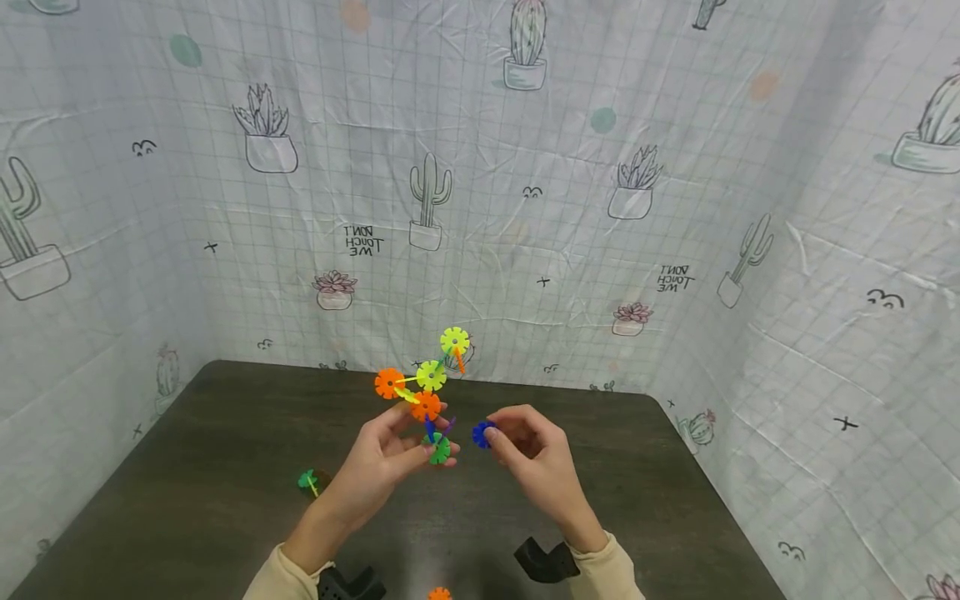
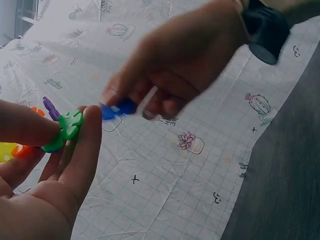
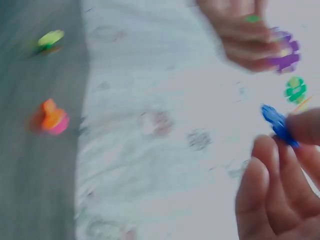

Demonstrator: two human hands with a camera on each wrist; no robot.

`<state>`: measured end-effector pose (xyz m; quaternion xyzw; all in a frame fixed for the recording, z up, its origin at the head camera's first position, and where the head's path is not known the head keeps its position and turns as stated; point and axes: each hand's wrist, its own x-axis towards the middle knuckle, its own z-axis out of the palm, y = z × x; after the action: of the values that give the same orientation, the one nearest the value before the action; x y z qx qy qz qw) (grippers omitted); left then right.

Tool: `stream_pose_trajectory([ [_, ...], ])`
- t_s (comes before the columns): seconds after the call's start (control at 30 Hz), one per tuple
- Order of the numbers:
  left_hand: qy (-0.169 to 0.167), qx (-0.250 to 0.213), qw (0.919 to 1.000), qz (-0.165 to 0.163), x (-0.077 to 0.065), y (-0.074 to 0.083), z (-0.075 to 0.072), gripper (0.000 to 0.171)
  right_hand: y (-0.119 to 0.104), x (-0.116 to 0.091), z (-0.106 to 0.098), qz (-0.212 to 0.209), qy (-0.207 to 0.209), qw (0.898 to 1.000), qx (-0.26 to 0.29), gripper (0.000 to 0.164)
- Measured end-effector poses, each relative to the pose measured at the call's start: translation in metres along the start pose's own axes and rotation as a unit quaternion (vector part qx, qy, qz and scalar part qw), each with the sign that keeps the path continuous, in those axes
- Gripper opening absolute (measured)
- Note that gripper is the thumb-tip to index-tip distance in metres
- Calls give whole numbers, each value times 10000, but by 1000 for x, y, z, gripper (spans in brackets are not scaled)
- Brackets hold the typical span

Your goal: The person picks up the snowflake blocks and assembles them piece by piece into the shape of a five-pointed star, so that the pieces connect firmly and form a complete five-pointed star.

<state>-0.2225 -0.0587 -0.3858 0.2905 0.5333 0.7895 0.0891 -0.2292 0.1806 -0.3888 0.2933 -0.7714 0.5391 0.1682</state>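
In the head view my left hand [image 1: 386,454] pinches a green notched disc [image 1: 439,448] at the lower end of a chain of linked plastic discs. Above it the chain runs through blue and purple pieces, an orange disc [image 1: 426,406], another orange disc [image 1: 389,383] and yellow discs [image 1: 431,376]. To the right, apart from the chain, my right hand [image 1: 542,458] pinches a single blue notched disc [image 1: 482,434] between thumb and fingers. The left wrist view shows the blue disc [image 2: 119,109] blurred, close to the left fingertips. A purple disc [image 3: 286,51] shows beside the left hand in the right wrist view.
Left of my left forearm, linked green and yellow pieces [image 1: 308,481] lie on the dark table [image 1: 247,433]. An orange piece [image 1: 440,593] lies at the near edge, joined to a pink one [image 3: 61,126]. Patterned cloth [image 1: 480,275] encloses the table's back and sides.
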Motion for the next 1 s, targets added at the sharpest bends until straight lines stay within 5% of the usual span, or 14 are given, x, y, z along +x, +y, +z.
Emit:
stream_pose_trajectory([
  [0.33, 130, 422, 9990, -115, 1, -5, 3, 49, -21, 11, 9, -418, 756, 9958, 299, 21],
  [1.0, 191, 749, 9966, -274, 2, -6, 8, 55, -24, 10, 18, -358, 806, 9951, 441, 16],
])
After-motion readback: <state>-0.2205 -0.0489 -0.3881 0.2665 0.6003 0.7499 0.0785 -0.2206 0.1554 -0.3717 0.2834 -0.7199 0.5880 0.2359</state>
